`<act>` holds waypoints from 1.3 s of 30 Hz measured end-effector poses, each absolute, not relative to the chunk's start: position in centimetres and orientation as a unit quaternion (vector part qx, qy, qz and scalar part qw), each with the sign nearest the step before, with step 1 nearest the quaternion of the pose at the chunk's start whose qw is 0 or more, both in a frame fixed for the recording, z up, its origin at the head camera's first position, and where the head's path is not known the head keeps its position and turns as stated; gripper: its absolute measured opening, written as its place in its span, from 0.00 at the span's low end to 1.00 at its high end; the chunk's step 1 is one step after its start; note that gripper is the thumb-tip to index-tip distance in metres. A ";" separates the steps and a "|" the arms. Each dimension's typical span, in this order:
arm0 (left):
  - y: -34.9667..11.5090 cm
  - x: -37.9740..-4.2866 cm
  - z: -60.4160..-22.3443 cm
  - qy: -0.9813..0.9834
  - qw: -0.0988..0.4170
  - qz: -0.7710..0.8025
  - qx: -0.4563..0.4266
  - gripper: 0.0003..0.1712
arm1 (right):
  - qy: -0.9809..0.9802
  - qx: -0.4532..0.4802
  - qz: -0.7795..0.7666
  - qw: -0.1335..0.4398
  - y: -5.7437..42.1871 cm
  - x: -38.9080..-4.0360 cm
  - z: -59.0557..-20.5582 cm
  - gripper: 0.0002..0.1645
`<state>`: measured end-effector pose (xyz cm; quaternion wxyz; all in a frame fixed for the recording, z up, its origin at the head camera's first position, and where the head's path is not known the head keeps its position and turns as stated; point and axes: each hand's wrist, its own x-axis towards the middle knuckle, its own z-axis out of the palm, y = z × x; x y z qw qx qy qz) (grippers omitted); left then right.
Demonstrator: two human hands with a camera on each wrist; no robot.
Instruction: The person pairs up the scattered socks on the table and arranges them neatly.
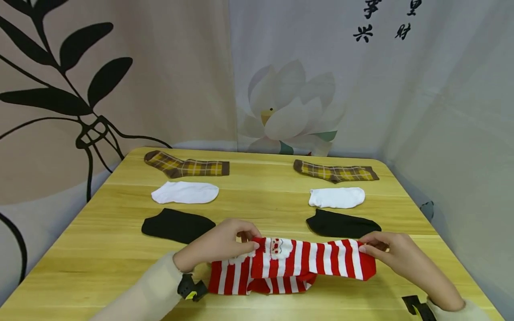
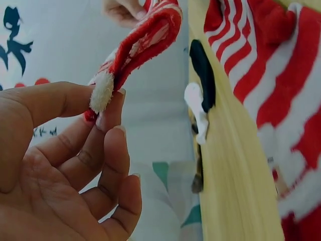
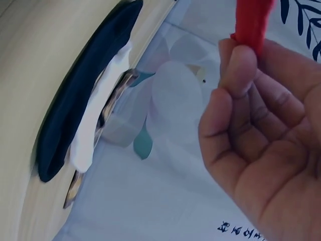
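Stretching between both grips, the striped sock (image 1: 309, 258) is pinched by left hand (image 1: 218, 245) and right hand (image 1: 395, 256).

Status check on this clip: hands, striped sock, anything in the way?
Left hand and right hand each pinch an end of the red-and-white striped Santa sock, stretched above a second striped sock on the wooden table. Nothing in the way.

Two forearms in pale sleeves reach forward from the bottom edge, each wrist wearing a small black device. The left hand (image 1: 218, 244) has thumb and curled fingers (image 2: 108, 108) closed in a pinch grip. The right hand (image 1: 395, 252) mirrors it, thumb pressed against bent fingers (image 3: 238, 65), palm turned inward.
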<state>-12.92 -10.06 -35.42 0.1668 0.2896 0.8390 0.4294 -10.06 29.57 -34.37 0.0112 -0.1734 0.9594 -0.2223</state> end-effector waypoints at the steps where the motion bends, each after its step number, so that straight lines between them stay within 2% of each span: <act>1: -10.4 -12.9 -35.5 0.838 0.167 0.431 0.289 0.06 | 0.958 -0.181 -0.221 0.014 29.3 -10.1 -34.3 0.09; 18: -14.8 -12.0 -36.9 0.856 0.169 0.412 0.263 0.06 | 0.929 -0.272 -0.245 0.051 25.6 -10.9 -35.5 0.09; 25: -16.3 -11.9 -37.7 0.858 0.169 0.411 0.259 0.07 | 0.922 -0.280 -0.258 0.071 24.2 -11.3 -35.9 0.09; 33: -17.6 -11.5 -38.9 0.855 0.203 0.422 0.224 0.06 | 0.911 -0.289 -0.275 0.101 23.2 -11.2 -36.6 0.09; 39: -18.1 -11.6 -39.3 0.850 0.203 0.425 0.234 0.06 | 0.909 -0.284 -0.279 0.123 22.5 -11.2 -36.9 0.08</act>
